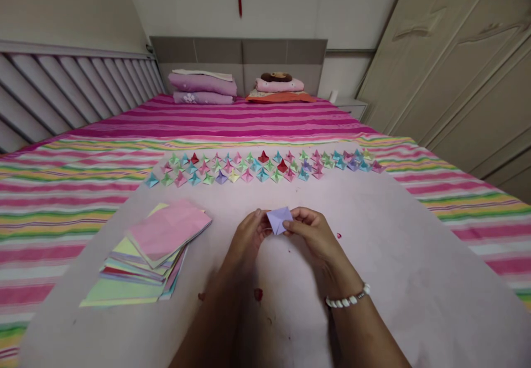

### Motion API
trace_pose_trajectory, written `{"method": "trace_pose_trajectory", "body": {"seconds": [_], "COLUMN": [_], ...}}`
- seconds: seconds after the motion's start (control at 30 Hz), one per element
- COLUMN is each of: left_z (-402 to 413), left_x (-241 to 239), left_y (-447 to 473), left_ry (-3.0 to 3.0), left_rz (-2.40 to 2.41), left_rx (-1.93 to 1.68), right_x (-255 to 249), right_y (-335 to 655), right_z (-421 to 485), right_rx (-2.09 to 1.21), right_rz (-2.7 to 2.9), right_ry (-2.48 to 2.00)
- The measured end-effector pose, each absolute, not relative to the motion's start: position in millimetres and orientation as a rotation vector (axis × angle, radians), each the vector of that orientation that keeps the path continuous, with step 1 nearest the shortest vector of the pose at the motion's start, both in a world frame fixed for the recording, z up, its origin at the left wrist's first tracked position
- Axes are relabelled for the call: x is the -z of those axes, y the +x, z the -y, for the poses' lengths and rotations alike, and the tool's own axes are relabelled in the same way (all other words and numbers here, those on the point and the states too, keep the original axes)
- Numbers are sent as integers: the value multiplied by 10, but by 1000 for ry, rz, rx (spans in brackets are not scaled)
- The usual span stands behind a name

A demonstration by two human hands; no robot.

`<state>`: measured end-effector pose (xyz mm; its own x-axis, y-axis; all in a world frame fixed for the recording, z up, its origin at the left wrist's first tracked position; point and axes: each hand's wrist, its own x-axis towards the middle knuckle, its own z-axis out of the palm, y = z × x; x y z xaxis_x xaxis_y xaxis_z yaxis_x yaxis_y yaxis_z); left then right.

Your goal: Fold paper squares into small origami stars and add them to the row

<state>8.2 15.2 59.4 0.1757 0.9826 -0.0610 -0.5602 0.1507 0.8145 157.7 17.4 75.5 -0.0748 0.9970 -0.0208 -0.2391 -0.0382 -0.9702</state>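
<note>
A small purple square of folded origami paper (279, 219) is held up between my hands, over the pale board (373, 257). Diagonal creases meet near its middle. My right hand (311, 229) pinches its right corner, the thumb lying on the front face. At the left edge of the paper is my left hand (252, 229), its fingers curled behind and partly hidden. Beyond the hands, small folded paper shapes (262, 175) in many colours stand in rows. On the left lies a stack of coloured paper sheets (170, 229), a pink one on top.
The board rests on a bed with a striped sheet (440, 174). Small red scraps (258, 294) lie near my forearms. Folded bedding (203, 86) and a pillow pile (280, 87) sit by the headboard (265, 52). A rail (83, 86) runs along the left, a wardrobe (464, 69) stands right.
</note>
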Motion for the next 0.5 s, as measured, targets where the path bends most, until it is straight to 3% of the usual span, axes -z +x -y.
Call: {"method": "trace_pose_trajectory", "body": {"seconds": [0.5], "left_z": [-136], "left_x": [-595], "left_y": [73], "left_ry": [863], "left_rz": [-855], "left_rx": [-1289], "right_x": [-737], "right_y": [1547], "right_z": [-179], "right_rx": [-1365], "right_rz": [1069], "right_ry": [-999]}}
